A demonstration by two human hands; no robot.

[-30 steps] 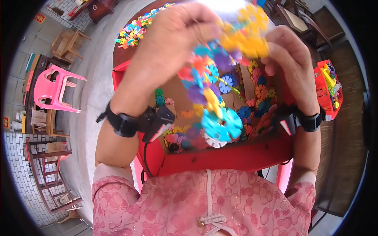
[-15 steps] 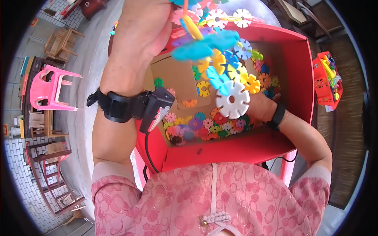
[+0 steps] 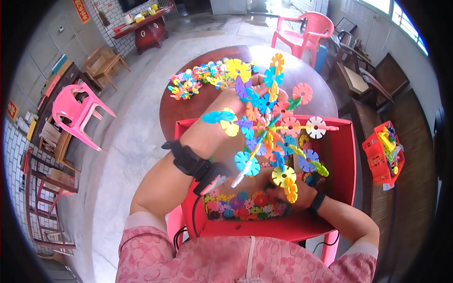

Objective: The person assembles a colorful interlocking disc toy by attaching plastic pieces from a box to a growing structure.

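A branching model of notched, interlocking plastic discs (image 3: 268, 129) in many colours is raised over a red box (image 3: 264, 229). My left hand (image 3: 257, 89) reaches up behind the model and grips it at its far side; the discs cover part of the fingers. Loose discs (image 3: 245, 203) lie heaped along the near side inside the box, with brown cardboard behind them. My right hand (image 3: 299, 195) is down in the box beside the heap. Yellow discs of the model hang in front of it, and its fingers are partly hidden and blurred.
Beyond the box is a round brown table (image 3: 177, 113) bearing another group of joined discs (image 3: 203, 73). A red basket (image 3: 377, 160) of colourful pieces stands at the right. Pink plastic chairs (image 3: 80, 111) stand left and far right. A black cable (image 3: 195, 217) runs from my left wrist device.
The view has tilted up, bringing the table and far room in. The disc model now shows more fully, still in my left hand. My right hand stays in the box.
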